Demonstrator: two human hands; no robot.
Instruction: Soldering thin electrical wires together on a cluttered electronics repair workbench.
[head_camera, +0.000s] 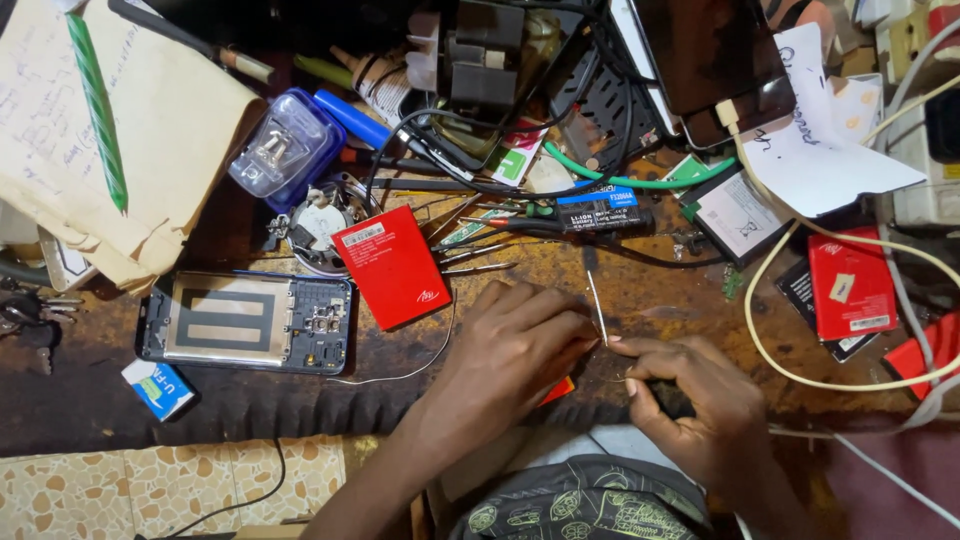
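My left hand rests at the front edge of the worn workbench, fingers curled over a small red-orange piece that is mostly hidden. My right hand pinches a thin metal tool, its shaft pointing up and away from me between both hands. An opened phone with its back removed lies to the left. A red flat battery lies just above my left hand.
A cream cable loops at right near another red battery. Tweezers, black wires, a blue-capped plastic box, brown paper with a green pen and keys crowd the bench. Tiled floor lies below.
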